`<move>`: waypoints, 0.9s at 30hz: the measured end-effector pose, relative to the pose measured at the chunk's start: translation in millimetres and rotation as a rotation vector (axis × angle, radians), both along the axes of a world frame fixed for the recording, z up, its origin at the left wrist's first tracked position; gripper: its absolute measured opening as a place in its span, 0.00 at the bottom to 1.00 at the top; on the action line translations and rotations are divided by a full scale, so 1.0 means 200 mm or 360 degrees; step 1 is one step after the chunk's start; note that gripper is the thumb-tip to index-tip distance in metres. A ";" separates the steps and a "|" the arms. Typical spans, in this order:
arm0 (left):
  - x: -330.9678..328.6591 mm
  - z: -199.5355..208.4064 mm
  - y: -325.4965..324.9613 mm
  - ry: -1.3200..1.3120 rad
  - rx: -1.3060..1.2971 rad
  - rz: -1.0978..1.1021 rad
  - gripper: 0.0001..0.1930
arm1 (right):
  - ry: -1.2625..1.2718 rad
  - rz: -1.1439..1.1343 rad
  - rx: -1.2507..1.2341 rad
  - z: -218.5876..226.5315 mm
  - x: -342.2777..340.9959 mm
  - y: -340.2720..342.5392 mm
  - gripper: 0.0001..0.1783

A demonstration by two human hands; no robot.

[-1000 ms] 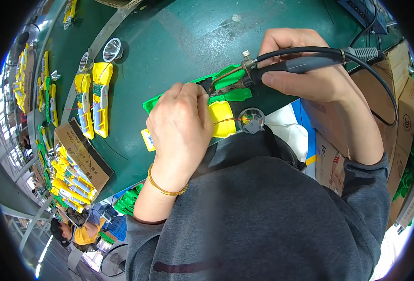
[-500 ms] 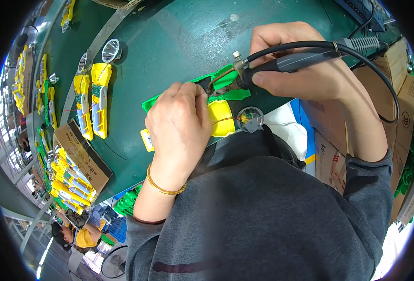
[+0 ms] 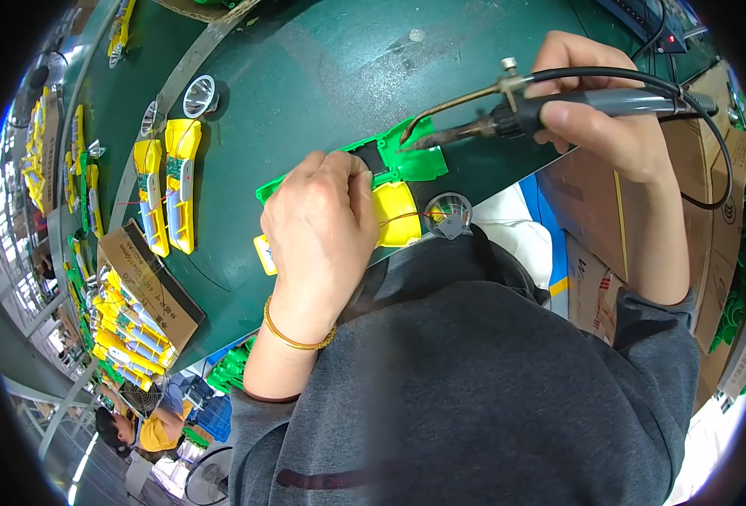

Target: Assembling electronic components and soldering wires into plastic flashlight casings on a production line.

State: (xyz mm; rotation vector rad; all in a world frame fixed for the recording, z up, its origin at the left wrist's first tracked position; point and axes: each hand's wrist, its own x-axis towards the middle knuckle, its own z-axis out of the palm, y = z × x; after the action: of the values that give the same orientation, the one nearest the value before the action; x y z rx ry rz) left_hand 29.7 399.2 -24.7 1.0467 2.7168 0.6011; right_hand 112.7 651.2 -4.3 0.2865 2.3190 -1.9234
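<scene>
My right hand (image 3: pixel 609 126) grips a soldering iron (image 3: pixel 521 118) with a brass solder-feed tube and a black cable. The iron's tip hovers at the right end of a green plastic shell (image 3: pixel 419 164); whether it touches cannot be told. My left hand (image 3: pixel 318 211), fingers curled, is closed over the shell's left part. What lies under those fingers is hidden. Beside the shell, nearer me, a yellow plastic shell (image 3: pixel 400 211) is partly covered by the same hand. Red wire runs from it to a clear round reflector (image 3: pixel 449 215) at the table's edge.
Two yellow lamp halves (image 3: pixel 182 185) with blue cells lie to the left, near a loose reflector (image 3: pixel 200 96). A cardboard box (image 3: pixel 149 282) of similar parts sits at the near left. A blue powered unit (image 3: pixel 653 29) stands far right; cartons (image 3: pixel 588 223) flank the right side. Another person works at lower left.
My right hand has drawn the soldering iron to the right, so its tip has come away from the middle of the green shell. My left hand stays in place.
</scene>
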 end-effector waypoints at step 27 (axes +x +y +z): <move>-0.05 0.01 -0.07 -0.0238 0.0205 0.0205 0.08 | 0.0215 -0.0438 -0.0475 -0.17 0.12 -0.06 0.14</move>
State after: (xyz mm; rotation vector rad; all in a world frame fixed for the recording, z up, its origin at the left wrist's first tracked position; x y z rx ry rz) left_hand 19.4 385.9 -22.8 0.8213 2.6580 0.8496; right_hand 136.9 638.9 -37.3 0.4789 2.1173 -2.4552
